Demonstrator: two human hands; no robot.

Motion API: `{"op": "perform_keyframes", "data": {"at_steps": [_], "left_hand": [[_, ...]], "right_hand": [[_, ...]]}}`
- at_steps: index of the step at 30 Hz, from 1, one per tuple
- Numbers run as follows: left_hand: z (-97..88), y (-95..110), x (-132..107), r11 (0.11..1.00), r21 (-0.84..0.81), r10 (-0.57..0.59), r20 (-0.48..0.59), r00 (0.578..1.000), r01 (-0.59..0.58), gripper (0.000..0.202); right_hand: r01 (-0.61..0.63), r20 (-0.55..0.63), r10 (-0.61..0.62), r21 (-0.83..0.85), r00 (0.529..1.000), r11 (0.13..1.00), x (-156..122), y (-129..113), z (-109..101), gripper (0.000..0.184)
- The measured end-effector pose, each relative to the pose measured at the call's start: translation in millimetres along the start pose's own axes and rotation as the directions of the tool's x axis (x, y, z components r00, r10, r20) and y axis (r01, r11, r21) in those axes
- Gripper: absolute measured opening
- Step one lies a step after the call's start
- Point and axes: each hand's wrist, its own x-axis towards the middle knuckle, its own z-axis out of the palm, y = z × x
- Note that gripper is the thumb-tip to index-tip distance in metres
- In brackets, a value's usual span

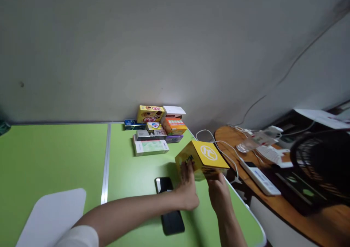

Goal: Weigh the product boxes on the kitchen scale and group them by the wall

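Note:
Both of my hands hold a yellow box (203,157) with a white round logo on its top, tilted above the right part of the green table (54,156). My left hand (187,188) presses its fingers against the box's near left face. My right hand (217,192) grips the box from below at its near right corner. A black phone (169,210) lies flat on the table under my left wrist.
A pile of several small cartons (157,128) stands at the table's far edge by the wall. A white sheet (51,214) lies at the near left. To the right, a brown round table (287,188) carries a white power strip (259,176), cables and a black fan (322,163).

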Motion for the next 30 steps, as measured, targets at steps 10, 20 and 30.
{"op": "perform_keyframes", "data": {"at_steps": [10, 20, 30], "left_hand": [[-33.1, -36.8, 75.3, 0.999, -0.051, -0.027, -0.171, 0.985, 0.018, 0.119], [-43.2, -34.1, 84.8, 0.997, -0.027, -0.079, -0.174, 0.982, 0.076, 0.118], [-83.7, -29.7, 8.8, 1.0, 0.006, 0.025, -0.142, 0.99, -0.024, 0.109]], "right_hand": [[-0.068, 0.126, 0.06, 0.059, 0.99, 0.996, 87.9, 45.8, 37.6, 0.046], [-0.042, 0.037, 0.041, 0.027, 0.998, 0.999, 104.1, 61.2, 52.7, 0.044], [0.032, -0.025, -0.038, -0.215, 0.999, 0.976, 18.9, 36.3, 53.9, 0.056]]}}
